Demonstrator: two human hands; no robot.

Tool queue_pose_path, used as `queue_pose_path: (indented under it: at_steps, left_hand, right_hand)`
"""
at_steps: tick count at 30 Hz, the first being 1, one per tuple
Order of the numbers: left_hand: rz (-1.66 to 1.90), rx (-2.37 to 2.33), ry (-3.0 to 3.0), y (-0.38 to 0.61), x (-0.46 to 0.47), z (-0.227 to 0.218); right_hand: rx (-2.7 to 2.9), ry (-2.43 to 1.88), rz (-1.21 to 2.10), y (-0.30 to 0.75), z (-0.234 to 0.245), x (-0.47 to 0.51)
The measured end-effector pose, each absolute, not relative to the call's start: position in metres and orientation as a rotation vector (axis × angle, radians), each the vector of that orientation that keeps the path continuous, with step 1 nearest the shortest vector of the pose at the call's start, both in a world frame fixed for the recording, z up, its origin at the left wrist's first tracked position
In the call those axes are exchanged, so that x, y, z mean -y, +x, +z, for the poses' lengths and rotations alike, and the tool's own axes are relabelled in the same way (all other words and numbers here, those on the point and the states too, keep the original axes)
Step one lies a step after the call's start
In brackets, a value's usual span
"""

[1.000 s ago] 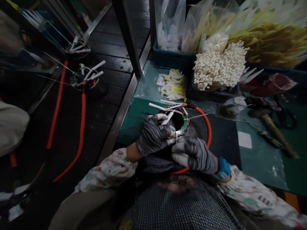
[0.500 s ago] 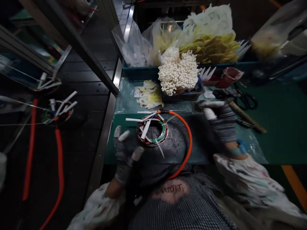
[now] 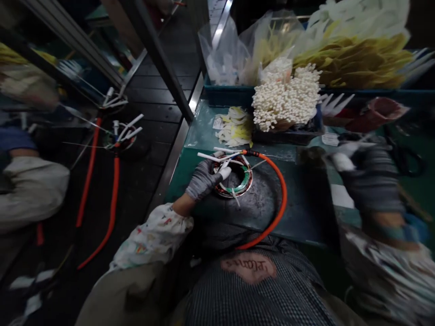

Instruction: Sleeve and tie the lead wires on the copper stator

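The wound stator (image 3: 243, 184) lies on the green bench mat (image 3: 180, 174), its orange cable (image 3: 284, 192) already attached, two pale tie tails (image 3: 236, 198) still uncut. The left hand (image 3: 206, 179) grips its left rim; well to its right, the right hand (image 3: 372, 174) is blurred, finger state unclear.

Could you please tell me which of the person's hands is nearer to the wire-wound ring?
Left: the left hand is touching the left side of the wire-wound ring, while the right hand is apart, well to its right.
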State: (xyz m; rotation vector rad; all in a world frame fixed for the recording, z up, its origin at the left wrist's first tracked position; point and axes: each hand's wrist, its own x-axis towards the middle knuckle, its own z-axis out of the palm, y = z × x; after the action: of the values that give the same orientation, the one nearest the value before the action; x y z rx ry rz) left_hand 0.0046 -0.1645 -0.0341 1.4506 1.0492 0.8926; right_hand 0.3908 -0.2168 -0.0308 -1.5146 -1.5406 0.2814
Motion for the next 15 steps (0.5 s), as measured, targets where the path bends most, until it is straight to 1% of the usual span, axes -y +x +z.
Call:
queue_pose_path:
  at_steps: [1, 3, 5, 7, 8, 12, 15]
  left_hand:
    - [0.901, -1.052, 1.478, 0.003, 0.162, -0.036]
    - [0.909, -1.032, 1.551, -0.002, 0.155, -0.039]
    - [0.901, -1.000, 1.638, -0.004, 0.151, -0.041]
    - [0.934, -1.002, 1.739, -0.004, 0.156, -0.043]
    - [0.972, -1.014, 1.803, -0.004, 0.163, -0.044]
    - [1.142, -1.020, 2.073, -0.005, 0.206, -0.051]
    - [1.139, -1.042, 2.261, -0.010, 0.236, -0.053]
  right_hand:
    - [1.513, -1.578, 0.185, 0.378, -0.023, 0.232]
    - [1.589, -1.595, 0.181, 0.340, -0.014, 0.265]
    - [1.736, -1.488, 0.371, 0.292, -0.014, 0.295]
    - [1.758, -1.444, 0.558, 0.250, -0.024, 0.317]
    - [1.752, -1.437, 0.595, 0.234, -0.032, 0.326]
    - [1.738, -1.424, 0.696, 0.217, -0.055, 0.347]
    - [1.800, -1.388, 0.653, 0.226, -0.055, 0.354]
